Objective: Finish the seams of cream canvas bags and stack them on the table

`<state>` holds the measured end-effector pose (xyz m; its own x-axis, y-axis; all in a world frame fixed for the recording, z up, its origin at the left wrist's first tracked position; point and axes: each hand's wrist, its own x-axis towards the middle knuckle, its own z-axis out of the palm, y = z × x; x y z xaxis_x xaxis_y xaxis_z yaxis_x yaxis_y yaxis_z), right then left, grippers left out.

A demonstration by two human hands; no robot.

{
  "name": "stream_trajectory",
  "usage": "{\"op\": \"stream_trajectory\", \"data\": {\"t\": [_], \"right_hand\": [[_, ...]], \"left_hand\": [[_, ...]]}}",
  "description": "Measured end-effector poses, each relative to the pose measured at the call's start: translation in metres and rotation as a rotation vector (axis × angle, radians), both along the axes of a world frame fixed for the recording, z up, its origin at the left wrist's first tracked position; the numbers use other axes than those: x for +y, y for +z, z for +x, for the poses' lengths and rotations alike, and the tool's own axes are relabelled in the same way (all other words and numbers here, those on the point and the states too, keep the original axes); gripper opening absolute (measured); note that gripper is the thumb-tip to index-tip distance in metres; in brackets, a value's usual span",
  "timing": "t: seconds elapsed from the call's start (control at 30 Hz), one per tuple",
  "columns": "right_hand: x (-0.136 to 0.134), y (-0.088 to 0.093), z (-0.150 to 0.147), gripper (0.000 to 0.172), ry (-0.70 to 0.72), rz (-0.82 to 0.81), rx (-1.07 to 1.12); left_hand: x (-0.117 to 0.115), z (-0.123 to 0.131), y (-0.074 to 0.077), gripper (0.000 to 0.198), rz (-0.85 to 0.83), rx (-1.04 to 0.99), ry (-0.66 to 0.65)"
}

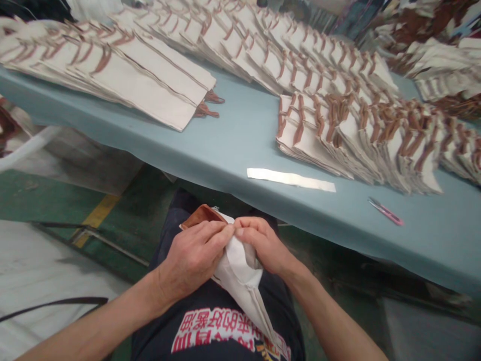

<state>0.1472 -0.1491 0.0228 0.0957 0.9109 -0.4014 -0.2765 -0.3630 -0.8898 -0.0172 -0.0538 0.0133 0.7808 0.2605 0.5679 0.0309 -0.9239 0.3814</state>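
Note:
Over my lap lies a white cloth piece [244, 281] with a brown part at its upper left end. My left hand [197, 253] is closed on the cloth, thumb and fingers pressed together near its top edge. Right beside it, my right hand [259, 240] pinches the same edge, and the fingertips of both hands touch. Between the hands the cloth is folded, and its lower end hangs down toward the printed apron [218, 328]. What lies under my left palm is hidden.
On the blue-green table [225, 135] ahead are stacks of white and brown cloth pieces [150, 80], more stacks [353, 135] at right, a white strip [291, 179] and a pink-handled tool [386, 211]. White sheeting [45, 271] lies at lower left.

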Motion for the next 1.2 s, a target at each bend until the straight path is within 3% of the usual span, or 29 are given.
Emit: {"op": "stream_trajectory", "data": {"t": [0.07,0.17,0.3,0.4,0.5,0.7,0.9,1.0,1.07,1.2], "right_hand": [[0.0,0.01,0.002,0.026,0.059,0.041,-0.108],[-0.002,0.025,0.008,0.022,0.111,0.127,-0.351],[-0.007,0.037,0.014,0.014,0.184,0.209,-0.621],[-0.01,0.04,0.016,0.013,0.212,0.308,-0.78],[-0.011,0.039,0.015,0.015,0.232,0.391,-0.884],[-0.013,0.04,0.018,0.017,0.291,0.412,-0.898],[-0.015,0.041,0.022,0.02,0.374,0.446,-0.969],[-0.015,0.043,0.023,0.019,0.343,0.514,-0.97],[-0.015,0.045,0.025,0.02,0.305,0.547,-0.943],[-0.012,0.048,0.025,0.027,0.28,0.612,-0.981]], "left_hand": [[-0.002,-0.001,0.003,0.027,-0.059,-0.031,-0.005],[-0.004,-0.002,0.014,0.025,-0.276,-0.002,0.001],[0.004,-0.004,0.038,0.019,-0.619,0.216,-0.01],[0.015,-0.001,0.05,0.02,-0.735,0.375,-0.125],[0.023,0.003,0.054,0.035,-0.732,0.46,-0.21],[0.026,0.004,0.054,0.032,-0.68,0.559,-0.271],[0.028,0.01,0.045,0.037,-0.832,0.484,-0.325],[0.025,0.011,0.039,0.035,-0.847,0.434,-0.333],[0.021,0.01,0.037,0.033,-0.749,0.398,-0.31],[0.012,0.011,0.037,0.03,-0.364,0.24,-0.221]]}}
